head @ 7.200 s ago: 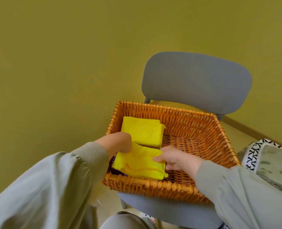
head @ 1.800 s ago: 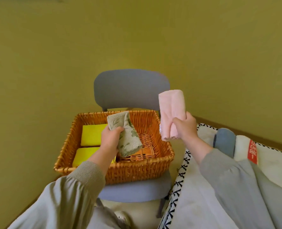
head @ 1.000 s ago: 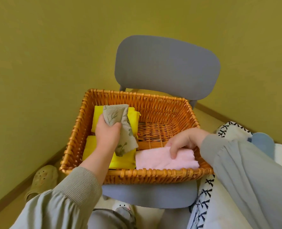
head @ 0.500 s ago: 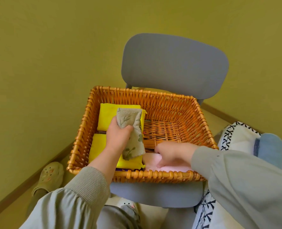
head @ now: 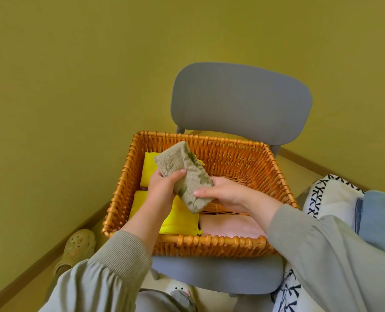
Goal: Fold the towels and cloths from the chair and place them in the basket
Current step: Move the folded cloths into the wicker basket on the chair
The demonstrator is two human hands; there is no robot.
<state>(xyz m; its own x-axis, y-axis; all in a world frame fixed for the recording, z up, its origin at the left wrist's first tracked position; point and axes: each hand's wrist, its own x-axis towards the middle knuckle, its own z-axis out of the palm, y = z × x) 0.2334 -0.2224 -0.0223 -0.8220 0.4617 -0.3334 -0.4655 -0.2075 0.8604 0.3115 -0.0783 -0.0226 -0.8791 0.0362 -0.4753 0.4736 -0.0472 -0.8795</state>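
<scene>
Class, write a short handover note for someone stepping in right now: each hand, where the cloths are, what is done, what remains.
Left hand and right hand both grip the folded green leaf-print cloth, held above the wicker basket on the grey chair.
Done: two folded yellow cloths lie along the basket's left side, the pink towel at its near right.
Left: set the green cloth down in the basket, probably in the bare far-right area.

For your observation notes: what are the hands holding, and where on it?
Both hold the folded grey-green leaf-patterned towel: left hand around its middle, right hand at its lower end.
</scene>
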